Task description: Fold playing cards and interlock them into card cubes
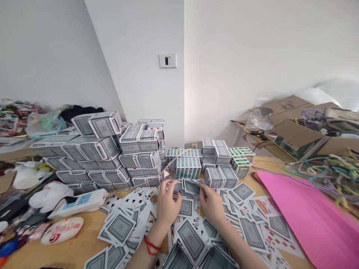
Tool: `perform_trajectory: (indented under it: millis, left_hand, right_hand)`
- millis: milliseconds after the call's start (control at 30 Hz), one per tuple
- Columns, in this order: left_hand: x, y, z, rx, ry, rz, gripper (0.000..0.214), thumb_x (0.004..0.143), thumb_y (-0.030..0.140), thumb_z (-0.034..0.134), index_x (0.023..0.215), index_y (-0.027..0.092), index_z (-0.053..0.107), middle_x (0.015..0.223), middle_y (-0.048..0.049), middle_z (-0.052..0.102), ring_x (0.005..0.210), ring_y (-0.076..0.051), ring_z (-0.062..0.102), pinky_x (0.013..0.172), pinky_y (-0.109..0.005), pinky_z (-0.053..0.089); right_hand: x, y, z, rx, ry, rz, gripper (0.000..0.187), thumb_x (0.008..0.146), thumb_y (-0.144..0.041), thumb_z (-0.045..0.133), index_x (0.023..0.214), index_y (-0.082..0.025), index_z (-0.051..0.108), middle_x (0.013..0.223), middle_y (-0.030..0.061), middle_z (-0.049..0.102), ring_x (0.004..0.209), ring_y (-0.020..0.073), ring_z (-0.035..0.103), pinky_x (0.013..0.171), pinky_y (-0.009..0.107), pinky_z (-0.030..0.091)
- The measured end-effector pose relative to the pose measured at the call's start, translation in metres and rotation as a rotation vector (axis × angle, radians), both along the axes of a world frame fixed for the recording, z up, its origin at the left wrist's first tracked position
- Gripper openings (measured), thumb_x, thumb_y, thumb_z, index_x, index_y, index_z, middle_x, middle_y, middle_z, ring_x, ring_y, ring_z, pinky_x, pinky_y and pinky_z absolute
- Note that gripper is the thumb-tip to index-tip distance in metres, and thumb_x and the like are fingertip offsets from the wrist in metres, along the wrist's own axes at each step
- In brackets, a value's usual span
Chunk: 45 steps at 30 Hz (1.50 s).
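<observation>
My left hand and my right hand are raised just above the wooden table, fingers pinched on a small pack of playing cards held between them. A clear plastic wrapper sticks up from the pack at my left fingertips. A red string is tied round my left wrist. Loose playing cards, most face down with grey patterned backs, lie scattered under and around both hands. An open card box sits at the near edge between my forearms.
Stacked wrapped grey decks rise at the back left, with green-backed decks and more grey decks behind my hands. A pink sheet lies at right, cardboard boxes and coloured cords behind it. A white device lies at left.
</observation>
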<state>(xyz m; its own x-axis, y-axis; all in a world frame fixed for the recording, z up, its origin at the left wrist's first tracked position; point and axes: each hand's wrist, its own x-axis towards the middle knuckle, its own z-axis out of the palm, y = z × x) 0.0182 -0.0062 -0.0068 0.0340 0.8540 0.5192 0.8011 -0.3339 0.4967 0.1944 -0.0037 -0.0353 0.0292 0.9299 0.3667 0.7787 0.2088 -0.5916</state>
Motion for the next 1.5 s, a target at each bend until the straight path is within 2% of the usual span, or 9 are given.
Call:
perform_trajectory:
  millis: [233,400,533,733,1000,1100,1233,1367,1500]
  left_hand:
    - [0.006,0.006,-0.011,-0.038,0.215,-0.241,0.040,0.083,0.024,0.045,0.123,0.026,0.047,0.126,-0.0051,0.052,0.124,-0.027,0.038,0.101,-0.052,0.030]
    - [0.006,0.007,-0.010,-0.087,0.250,-0.330,0.046,0.079,0.038,0.054,0.122,0.023,0.049,0.125,-0.0067,0.055,0.121,-0.028,0.042,0.100,-0.053,0.031]
    - [0.006,0.007,-0.008,-0.065,0.242,-0.369,0.033,0.083,0.033,0.050,0.114,0.024,0.055,0.119,-0.0056,0.060,0.116,-0.024,0.048,0.101,-0.050,0.033]
    - [0.006,0.009,-0.013,-0.036,0.111,-0.319,0.028,0.087,0.024,0.038,0.104,0.022,0.060,0.106,-0.0064,0.066,0.101,-0.021,0.059,0.089,-0.039,0.046]
    - [-0.003,0.009,-0.009,-0.024,-0.292,0.012,0.028,0.086,0.028,0.035,0.098,0.016,0.058,0.076,-0.0084,0.068,0.067,-0.020,0.064,0.061,-0.029,0.050]
    - [-0.003,0.009,-0.005,-0.059,-0.398,-0.039,0.024,0.084,0.030,0.039,0.093,0.017,0.058,0.077,-0.0065,0.066,0.066,-0.018,0.063,0.061,-0.027,0.049]
    - [0.001,0.008,0.001,-0.050,-0.390,-0.173,0.018,0.083,0.026,0.043,0.082,0.019,0.059,0.094,-0.0080,0.061,0.085,-0.019,0.060,0.071,-0.029,0.049]
    - [0.002,0.009,0.002,-0.009,-0.415,-0.132,0.016,0.080,0.025,0.046,0.074,0.019,0.059,0.107,-0.0101,0.053,0.088,-0.019,0.057,0.074,-0.032,0.048]
    - [0.001,0.010,0.000,-0.126,-0.491,-0.194,0.014,0.079,0.029,0.050,0.077,0.019,0.059,0.088,-0.0063,0.058,0.075,-0.017,0.057,0.065,-0.027,0.047]
  right_hand:
    - [0.000,0.000,0.006,-0.037,0.207,-0.084,0.031,0.085,-0.035,0.035,0.095,-0.019,0.060,0.066,0.0068,0.065,0.059,0.0230,0.061,0.055,0.030,0.044]
    - [0.000,0.002,0.005,-0.105,0.264,-0.091,0.030,0.085,-0.035,0.033,0.095,-0.019,0.056,0.070,0.0081,0.065,0.063,0.0242,0.061,0.059,0.032,0.045]
    - [-0.001,0.002,0.003,-0.130,0.428,-0.061,0.027,0.086,-0.037,0.033,0.095,-0.020,0.052,0.079,0.0109,0.065,0.074,0.0260,0.063,0.065,0.033,0.047]
    - [-0.005,-0.002,0.009,-0.117,0.646,-0.069,0.031,0.085,-0.043,0.034,0.103,-0.019,0.044,0.094,0.0137,0.063,0.082,0.0251,0.065,0.072,0.034,0.049]
    - [-0.006,0.001,0.005,-0.066,0.750,-0.036,0.041,0.083,-0.047,0.038,0.109,-0.017,0.046,0.084,0.0094,0.066,0.074,0.0239,0.064,0.065,0.033,0.050]
    - [-0.008,0.001,0.002,-0.060,0.683,0.050,0.037,0.082,-0.045,0.042,0.104,-0.017,0.053,0.085,0.0094,0.066,0.077,0.0237,0.062,0.068,0.032,0.049]
    - [-0.011,-0.002,0.003,-0.068,0.541,0.163,0.029,0.081,-0.040,0.044,0.089,-0.017,0.062,0.086,0.0095,0.067,0.081,0.0246,0.060,0.075,0.033,0.046]
    - [-0.013,-0.003,0.008,-0.108,0.513,0.271,0.028,0.082,-0.039,0.045,0.077,-0.018,0.063,0.073,0.0062,0.065,0.080,0.0243,0.059,0.077,0.033,0.043]
    - [-0.014,-0.001,0.009,-0.207,0.629,0.320,0.033,0.078,-0.048,0.050,0.071,-0.018,0.062,0.066,0.0042,0.063,0.068,0.0216,0.058,0.066,0.030,0.045]
